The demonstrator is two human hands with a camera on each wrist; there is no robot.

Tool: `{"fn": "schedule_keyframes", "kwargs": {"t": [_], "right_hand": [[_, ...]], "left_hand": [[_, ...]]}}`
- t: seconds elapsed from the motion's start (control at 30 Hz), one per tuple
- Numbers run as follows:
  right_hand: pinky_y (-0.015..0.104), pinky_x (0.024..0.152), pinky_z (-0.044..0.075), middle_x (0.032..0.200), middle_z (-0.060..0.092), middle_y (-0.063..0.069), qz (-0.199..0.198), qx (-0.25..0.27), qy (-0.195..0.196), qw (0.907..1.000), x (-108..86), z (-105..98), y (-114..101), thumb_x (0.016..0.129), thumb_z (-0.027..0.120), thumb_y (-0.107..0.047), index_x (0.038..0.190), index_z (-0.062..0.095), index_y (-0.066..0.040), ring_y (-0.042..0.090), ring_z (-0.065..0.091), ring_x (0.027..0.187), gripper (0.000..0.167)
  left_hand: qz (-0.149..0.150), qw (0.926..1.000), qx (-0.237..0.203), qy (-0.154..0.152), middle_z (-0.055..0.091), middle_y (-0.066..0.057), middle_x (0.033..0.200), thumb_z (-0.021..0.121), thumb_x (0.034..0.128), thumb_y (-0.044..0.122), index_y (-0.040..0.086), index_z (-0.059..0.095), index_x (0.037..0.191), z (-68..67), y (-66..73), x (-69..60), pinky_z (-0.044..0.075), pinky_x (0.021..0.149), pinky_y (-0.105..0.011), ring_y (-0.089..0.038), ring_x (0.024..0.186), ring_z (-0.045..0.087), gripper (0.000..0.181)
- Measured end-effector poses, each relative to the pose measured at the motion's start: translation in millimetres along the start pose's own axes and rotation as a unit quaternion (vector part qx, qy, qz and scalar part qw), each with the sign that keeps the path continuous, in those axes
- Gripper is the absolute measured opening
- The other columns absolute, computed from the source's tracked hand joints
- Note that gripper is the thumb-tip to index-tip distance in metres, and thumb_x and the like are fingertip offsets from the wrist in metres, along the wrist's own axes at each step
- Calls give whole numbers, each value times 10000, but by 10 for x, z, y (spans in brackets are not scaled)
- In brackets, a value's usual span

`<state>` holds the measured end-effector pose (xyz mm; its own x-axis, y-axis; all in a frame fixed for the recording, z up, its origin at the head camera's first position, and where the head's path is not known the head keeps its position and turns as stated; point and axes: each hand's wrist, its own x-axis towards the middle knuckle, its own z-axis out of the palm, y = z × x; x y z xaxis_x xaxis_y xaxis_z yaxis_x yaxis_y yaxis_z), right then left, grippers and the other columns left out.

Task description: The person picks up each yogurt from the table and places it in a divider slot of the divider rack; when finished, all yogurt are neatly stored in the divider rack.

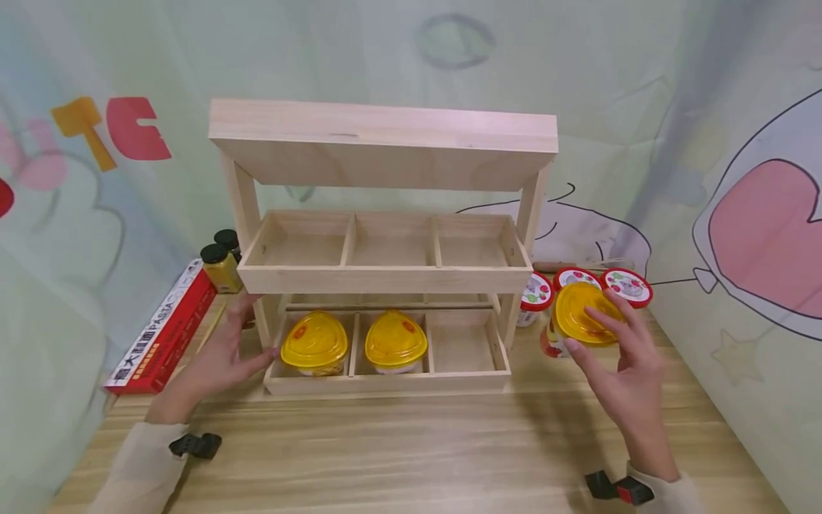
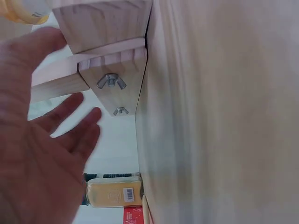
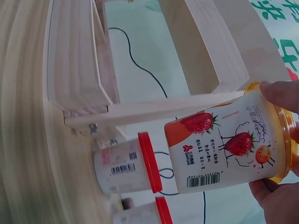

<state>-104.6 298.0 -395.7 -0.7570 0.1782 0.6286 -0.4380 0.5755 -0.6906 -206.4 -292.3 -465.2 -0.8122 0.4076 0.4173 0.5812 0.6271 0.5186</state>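
My right hand [image 1: 626,364] grips a yogurt cup [image 3: 219,144] by its yellow lid [image 1: 581,313], to the right of a wooden two-tier rack [image 1: 385,280]. Strawberries are printed on the cup's white side, which the right wrist view shows. Two more yellow-lidded cups sit in the rack's lower tier, one in the left compartment [image 1: 315,343] and one in the middle compartment [image 1: 396,343]. At the rack's left end is my left hand [image 1: 221,357], its fingers extended and the thumb by the lower tray's corner. The left wrist view shows no object in its palm.
Several red-lidded cups [image 1: 628,287] stand behind the right hand, beside the rack. On the left lie a red pasta box [image 1: 157,332] and two black-capped jars [image 1: 221,268]. A patterned curtain [image 1: 385,50] hangs behind the wooden table [image 1: 385,450].
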Motion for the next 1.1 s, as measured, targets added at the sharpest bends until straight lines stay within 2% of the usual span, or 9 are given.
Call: {"fn": "schedule_keyframes", "kwargs": {"t": [0.1,0.2,0.3,0.43,0.63,0.73,0.93,1.1], "right_hand": [[50,1113,452,1611,520,160,-170,100,-105,9998,-17,45,-29,804,811,181,1297,738,30,99,504,1458,521],[57,1118,454,1606,521,177,-295,226,-206,9991,-28,82,-60,797,809,191,1292,735,36,110,501,1465,524],[71,1137,452,1623,509,159,-310,369,-333,9983,-34,118,-93,802,800,201,1296,729,40,124,495,1477,525],[84,1141,458,1632,502,134,-217,503,-488,9973,-47,182,-140,815,795,193,1304,729,28,113,521,1453,521],[90,1143,462,1622,501,167,-156,573,-629,9963,-58,289,-176,832,805,156,1313,734,-2,103,539,1436,511],[85,1141,456,1625,505,133,-55,550,-641,9964,-67,320,-173,844,809,137,1318,736,-20,80,539,1434,504],[97,1136,467,1635,501,114,6,646,-818,9945,-115,370,-162,842,816,133,1333,731,-37,92,520,1461,526],[103,1146,460,1634,503,134,22,723,-952,9928,-161,460,-160,835,835,115,1327,738,-51,76,502,1483,529]], "left_hand": [[-215,9989,-118,-395,218,-250,1768,912,810,193,206,-78,1734,5,8,-41,516,1079,-744,-573,1424,498,1355],[-468,9961,-186,-724,208,-317,1752,895,840,249,238,-169,1720,2,31,-72,438,1061,-830,-662,1427,457,1380],[-543,9951,-280,-779,177,-315,1760,884,851,246,241,-182,1715,8,38,-82,403,1082,-846,-667,1449,427,1373],[-544,9949,-387,-760,195,-331,1742,872,859,217,236,-187,1712,19,30,-99,404,1080,-840,-654,1426,459,1360],[-569,9947,-417,-748,250,-363,1699,859,871,207,240,-194,1710,21,20,-109,482,1040,-804,-629,1344,556,1347],[-602,9946,-409,-742,280,-373,1676,860,871,201,241,-197,1708,24,22,-106,516,1018,-789,-621,1310,588,1349],[-747,9929,-509,-769,245,-364,1691,850,884,221,275,-221,1700,32,30,-104,496,1031,-803,-644,1337,544,1348],[-638,9941,-507,-715,252,-353,1697,861,876,207,259,-212,1703,43,34,-89,529,1007,-780,-631,1325,565,1356]]}}
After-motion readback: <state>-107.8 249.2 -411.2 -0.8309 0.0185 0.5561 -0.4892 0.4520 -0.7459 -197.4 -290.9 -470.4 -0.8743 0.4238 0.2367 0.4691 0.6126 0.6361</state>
